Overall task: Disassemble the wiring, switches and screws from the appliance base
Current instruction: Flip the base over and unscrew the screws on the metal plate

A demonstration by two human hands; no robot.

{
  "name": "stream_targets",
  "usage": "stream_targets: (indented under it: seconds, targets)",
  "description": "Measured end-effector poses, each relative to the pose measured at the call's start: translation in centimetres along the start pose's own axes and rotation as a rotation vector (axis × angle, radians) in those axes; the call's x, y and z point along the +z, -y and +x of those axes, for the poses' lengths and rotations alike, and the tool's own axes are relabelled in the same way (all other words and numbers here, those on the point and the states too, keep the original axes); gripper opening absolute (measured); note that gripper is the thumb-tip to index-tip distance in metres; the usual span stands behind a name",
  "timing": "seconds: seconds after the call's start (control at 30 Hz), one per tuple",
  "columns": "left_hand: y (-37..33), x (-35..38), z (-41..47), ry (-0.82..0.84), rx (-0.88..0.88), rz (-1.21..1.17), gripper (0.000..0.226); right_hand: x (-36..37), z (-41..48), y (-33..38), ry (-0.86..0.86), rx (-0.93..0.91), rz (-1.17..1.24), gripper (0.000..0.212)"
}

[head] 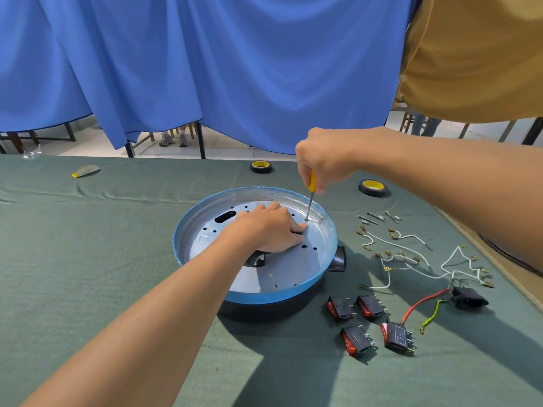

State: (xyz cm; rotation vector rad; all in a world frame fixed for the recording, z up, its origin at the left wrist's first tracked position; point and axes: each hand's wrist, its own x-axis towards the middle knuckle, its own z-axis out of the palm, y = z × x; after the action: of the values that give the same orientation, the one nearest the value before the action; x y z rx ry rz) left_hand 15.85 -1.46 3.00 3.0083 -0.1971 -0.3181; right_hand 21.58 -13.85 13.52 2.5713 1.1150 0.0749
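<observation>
Fingers (321,185) of my right hand (326,160) grip the screwdriver (311,185) on a screw (306,220) in the base (188,227), left hand (270,227) flat beside it; 4 switches (340,308) and wires (411,259) already lie on the cloth (88,259), so screws seemingly remain.

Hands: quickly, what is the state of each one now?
Left hand: open, pressing on the metal plate.
Right hand: closed around the screwdriver.

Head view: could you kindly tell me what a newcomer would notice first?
The blue-rimmed base sits mid-table, the left hand resting inside it while the right hand holds a screwdriver tip down there. Right of it lie four switches and loose white wires.
</observation>
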Motion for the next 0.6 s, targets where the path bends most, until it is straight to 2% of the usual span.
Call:
stream_targets:
  seconds: [0.07, 0.13, 0.27, 0.33, 0.4, 0.5, 0.6]
  targets:
    - [0.0, 0.1, 0.1, -0.001, 0.003, 0.000, 0.042, 0.2, 0.1, -0.3, 0.002, 0.019, 0.083, 0.007]
    - [0.0, 0.2, 0.1, -0.007, 0.002, -0.008, 0.042, 1.2, 0.2, -0.3, -0.072, 0.069, 0.275, 0.020]
    - [0.1, 0.1, -0.3, -0.016, 0.000, 0.014, 0.042, 4.2, 0.8, 1.4, -0.494, 0.283, 0.875, 0.055]
    - [0.0, 0.2, -0.5, -0.025, -0.001, 0.022, 0.042, 5.0, 1.3, 2.4, -0.694, 0.373, 1.210, 0.058]
    - [-0.1, 0.3, -0.6, -0.029, -0.002, 0.030, 0.043, 5.2, 1.9, 3.0, -0.820, 0.428, 1.436, 0.058]
    - [-0.1, 0.4, -0.6, -0.040, 0.002, 0.041, 0.043, 5.2, 2.4, 3.5, -0.920, 0.425, 1.588, 0.058]
    - [-0.1, 0.4, -0.7, -0.051, 0.001, 0.052, 0.043, 5.9, 2.4, 3.2, -0.970, 0.373, 1.641, 0.055]
